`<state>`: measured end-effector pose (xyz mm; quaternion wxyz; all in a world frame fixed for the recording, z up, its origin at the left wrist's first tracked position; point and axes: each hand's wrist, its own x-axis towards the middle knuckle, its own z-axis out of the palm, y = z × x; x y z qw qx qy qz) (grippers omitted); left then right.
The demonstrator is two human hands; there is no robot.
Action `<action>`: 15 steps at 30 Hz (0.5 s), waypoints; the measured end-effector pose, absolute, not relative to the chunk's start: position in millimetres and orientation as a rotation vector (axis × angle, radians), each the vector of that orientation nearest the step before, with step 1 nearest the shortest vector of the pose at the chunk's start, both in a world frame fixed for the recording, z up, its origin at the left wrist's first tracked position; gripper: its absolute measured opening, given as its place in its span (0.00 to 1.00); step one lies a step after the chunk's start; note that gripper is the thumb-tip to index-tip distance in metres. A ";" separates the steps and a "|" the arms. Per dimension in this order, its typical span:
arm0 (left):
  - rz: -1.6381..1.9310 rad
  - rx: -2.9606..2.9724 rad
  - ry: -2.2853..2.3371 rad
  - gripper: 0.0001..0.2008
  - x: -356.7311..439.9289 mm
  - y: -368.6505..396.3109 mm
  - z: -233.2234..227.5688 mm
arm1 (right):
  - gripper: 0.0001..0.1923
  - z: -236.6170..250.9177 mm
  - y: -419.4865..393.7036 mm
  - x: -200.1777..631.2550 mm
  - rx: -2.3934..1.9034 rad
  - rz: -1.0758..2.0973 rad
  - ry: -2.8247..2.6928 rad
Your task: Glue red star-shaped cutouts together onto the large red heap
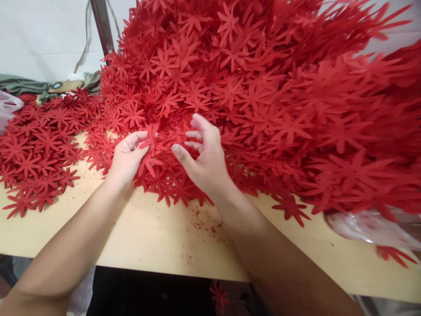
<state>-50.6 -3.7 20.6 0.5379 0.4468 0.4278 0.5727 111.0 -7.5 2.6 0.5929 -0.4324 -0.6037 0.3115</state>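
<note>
While both hands work at the front edge of the heap, going left to right: clear plastic bag (pixel 8 109) at far left edge, green cloth (pixel 23 84) behind it against the white backdrop; low flat spread of red flower cutouts (pixel 39 149) on the tabletop (pixel 158 237), separate from the main mass only by a thin gap. Metal post (pixel 101 26) rises behind. Left hand (pixel 126 156) palm partly up, fingers (pixel 140 136) curled and clamped on one red flower piece (pixel 149 151), thumb pressing it from below, right at the foot of the heap. Right hand (pixel 205 156) just beside it, fingers (pixel 194 134) spread apart and loosely bent, thumb out, tips touching cutouts but gripping nothing that I can make out. Big pile of red flower cutouts (pixel 263 96) fills centre to right, stacked high, far-right part blurred. Red crumbs (pixel 205 224) on bare wood below the right wrist. Crumpled clear plastic (pixel 371 228) at lower right under the pile's edge; one stray flower (pixel 219 296) below the tabletop edge
</note>
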 end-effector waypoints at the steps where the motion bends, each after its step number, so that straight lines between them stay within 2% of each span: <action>1: 1.372 1.063 1.014 0.13 -47.0 -6.1 19.2 | 0.27 2.0 -11.9 106.4 -1.009 0.737 -1.477; 5: 1.403 1.080 1.048 0.09 -40.3 -8.8 14.2 | 0.20 -6.0 -23.0 90.0 -1.028 0.970 -1.637; 10: 1.323 1.124 1.091 0.07 -36.3 -8.6 12.1 | 0.18 -11.2 -17.5 85.3 -0.889 1.283 -1.353; 15: 1.221 1.153 1.103 0.09 -34.0 -11.7 10.7 | 0.15 0.5 -11.6 94.3 -0.904 1.327 -1.182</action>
